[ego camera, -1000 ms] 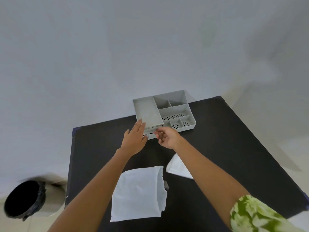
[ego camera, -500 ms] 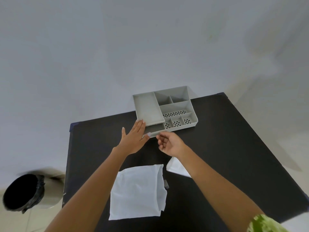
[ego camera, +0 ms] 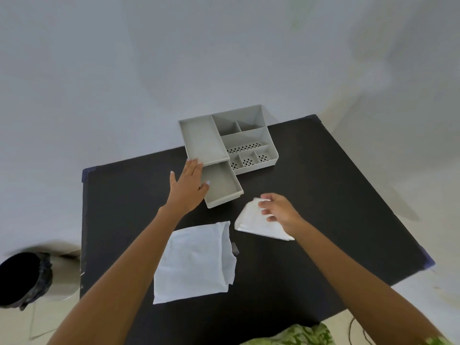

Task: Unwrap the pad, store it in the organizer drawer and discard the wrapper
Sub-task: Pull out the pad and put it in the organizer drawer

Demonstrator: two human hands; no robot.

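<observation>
Right hand on pad, drawer open (left hand beside)

White folded pad lies flat; flattened white wrapper beside it; grey organizer drawer pulled open.

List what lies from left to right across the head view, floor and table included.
Bin → left hand → drawer → right hand.
</observation>
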